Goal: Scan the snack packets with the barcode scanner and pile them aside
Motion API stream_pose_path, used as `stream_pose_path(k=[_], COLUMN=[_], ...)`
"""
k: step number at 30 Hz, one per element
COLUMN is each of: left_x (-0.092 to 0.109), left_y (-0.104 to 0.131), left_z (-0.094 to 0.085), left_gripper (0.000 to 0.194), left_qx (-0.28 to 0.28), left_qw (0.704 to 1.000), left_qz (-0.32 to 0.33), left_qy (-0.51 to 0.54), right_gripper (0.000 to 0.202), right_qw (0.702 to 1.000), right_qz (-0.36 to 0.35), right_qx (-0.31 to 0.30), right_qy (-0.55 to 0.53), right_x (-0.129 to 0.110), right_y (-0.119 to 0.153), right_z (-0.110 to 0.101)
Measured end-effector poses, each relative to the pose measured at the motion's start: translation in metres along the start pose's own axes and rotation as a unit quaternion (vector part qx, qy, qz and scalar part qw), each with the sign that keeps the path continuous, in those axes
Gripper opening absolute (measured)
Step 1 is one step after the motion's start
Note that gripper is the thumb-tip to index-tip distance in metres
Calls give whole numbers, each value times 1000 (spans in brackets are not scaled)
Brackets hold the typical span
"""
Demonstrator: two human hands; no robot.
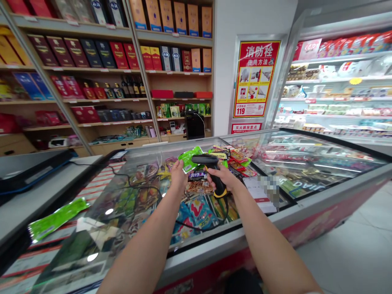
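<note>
One green plastic packet is held by the left hand, a black pistol-shaped scanner by the right hand. A glass-topped freezer contains colourful bags.

Green packet: shiny, crinkled plastic film. Scanner: smooth hard plastic, mostly matt. Freezer lid: clear smooth glass, strong reflections. Freezer rim: smooth, dull sheen, metal or plastic unclear. Shelves: pale wood look, matt. Floor: smooth tile, slight gloss.
</note>
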State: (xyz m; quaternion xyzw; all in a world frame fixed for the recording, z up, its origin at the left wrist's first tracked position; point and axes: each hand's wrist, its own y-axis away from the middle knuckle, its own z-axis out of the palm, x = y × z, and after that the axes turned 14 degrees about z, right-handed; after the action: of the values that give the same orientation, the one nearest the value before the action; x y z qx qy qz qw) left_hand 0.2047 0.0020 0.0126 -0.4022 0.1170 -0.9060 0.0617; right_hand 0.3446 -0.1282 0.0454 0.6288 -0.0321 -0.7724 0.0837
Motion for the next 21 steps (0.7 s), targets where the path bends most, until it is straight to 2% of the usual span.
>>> stream_pose_path(k=[4, 8, 14, 21], left_x=[5, 8, 9, 10], left_y=[-28, -49, -49, -46], left_z=[-2, -6, -2, -3], left_gripper=[22, 23, 22, 24], left_qx=[-3, 14, 1, 11], left_qw=[999, 999, 999, 1000], left_qz=[25, 34, 30, 19], left_qy=[-23, -27, -23, -19], right_gripper=[44, 38, 32, 31], right_qw=[999, 999, 998, 996], right_qz=[-34, -43, -23, -16], right_qx=[7, 13, 11, 43], right_qy=[15, 31, 59, 74], right_x=[-9, -1, 18, 20], right_y=[-28, -40, -33, -35], right_z=[8, 14, 18, 17])
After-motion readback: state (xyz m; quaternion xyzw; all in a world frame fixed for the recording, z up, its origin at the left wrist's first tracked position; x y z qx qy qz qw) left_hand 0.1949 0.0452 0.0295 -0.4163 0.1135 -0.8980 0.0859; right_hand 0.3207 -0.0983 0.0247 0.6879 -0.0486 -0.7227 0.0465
